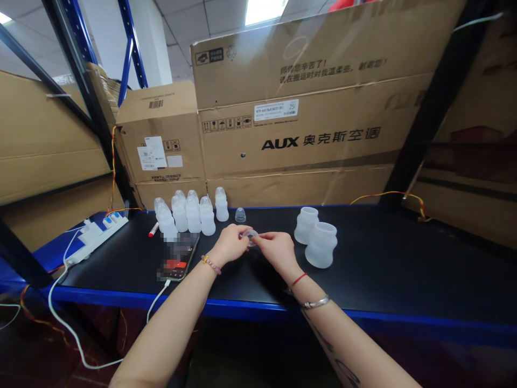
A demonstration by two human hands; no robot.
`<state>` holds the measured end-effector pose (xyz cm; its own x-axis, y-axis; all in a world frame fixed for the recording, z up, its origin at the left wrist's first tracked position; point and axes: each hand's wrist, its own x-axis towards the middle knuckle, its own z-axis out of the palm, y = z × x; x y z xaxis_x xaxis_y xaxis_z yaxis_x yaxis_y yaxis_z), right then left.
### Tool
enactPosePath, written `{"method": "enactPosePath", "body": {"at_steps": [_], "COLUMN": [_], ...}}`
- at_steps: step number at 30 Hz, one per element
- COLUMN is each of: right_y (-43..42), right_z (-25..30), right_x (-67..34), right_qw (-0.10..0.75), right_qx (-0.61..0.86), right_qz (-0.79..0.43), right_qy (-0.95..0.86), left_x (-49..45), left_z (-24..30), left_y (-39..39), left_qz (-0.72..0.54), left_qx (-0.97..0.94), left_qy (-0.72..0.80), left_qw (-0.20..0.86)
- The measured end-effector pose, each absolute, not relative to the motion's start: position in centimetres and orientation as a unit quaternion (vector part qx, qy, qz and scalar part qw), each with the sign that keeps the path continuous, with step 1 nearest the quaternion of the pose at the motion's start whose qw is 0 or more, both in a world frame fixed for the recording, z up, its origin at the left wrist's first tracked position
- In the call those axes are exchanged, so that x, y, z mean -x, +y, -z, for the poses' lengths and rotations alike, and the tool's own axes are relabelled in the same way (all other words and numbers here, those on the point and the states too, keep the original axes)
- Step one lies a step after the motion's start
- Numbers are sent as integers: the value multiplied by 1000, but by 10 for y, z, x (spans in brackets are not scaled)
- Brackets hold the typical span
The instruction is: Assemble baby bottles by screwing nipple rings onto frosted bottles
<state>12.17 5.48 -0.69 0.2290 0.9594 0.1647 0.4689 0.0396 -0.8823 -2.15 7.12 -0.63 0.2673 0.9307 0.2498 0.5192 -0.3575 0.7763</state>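
My left hand [231, 242] and my right hand [277, 249] meet over the black tabletop [383, 258], both pinching a small clear round part [250, 235] between their fingertips. Just behind them lies a small clear dome cap [240, 215]. To the right of my right hand stand two translucent bottle bodies [321, 245] without tops. To the left of my left hand is a cluster of several assembled white bottles [193, 214].
A phone [178, 257] on a white cable lies by my left wrist. A red marker [153, 230] and a white power strip [97, 234] sit at the left. Large cardboard boxes [307, 134] wall off the back. Blue shelf frame edges the table.
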Motion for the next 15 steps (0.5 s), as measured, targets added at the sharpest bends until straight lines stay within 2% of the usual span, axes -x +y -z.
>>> {"method": "enactPosePath", "body": {"at_steps": [5,11,13,15], "right_y": [49,48,51,55], "right_z": [4,3,4,5], "right_x": [-115,-114,-116,-119], "right_qw": [410,411,419,431], "right_qx": [646,647,646,645], "right_qz": [-210,-190,-210,-257], "right_qy": [-608,-614,-603,-577], "left_x": [15,9,11,13], "left_z": [-2,-7,-4,1], "left_y": [61,54,58,62], "left_qz": [-352,-355,-359,-365], "left_qx": [-740,-750,-750,-731], "left_qy": [530,539,527,512], "left_qw": [218,146,177,267]}}
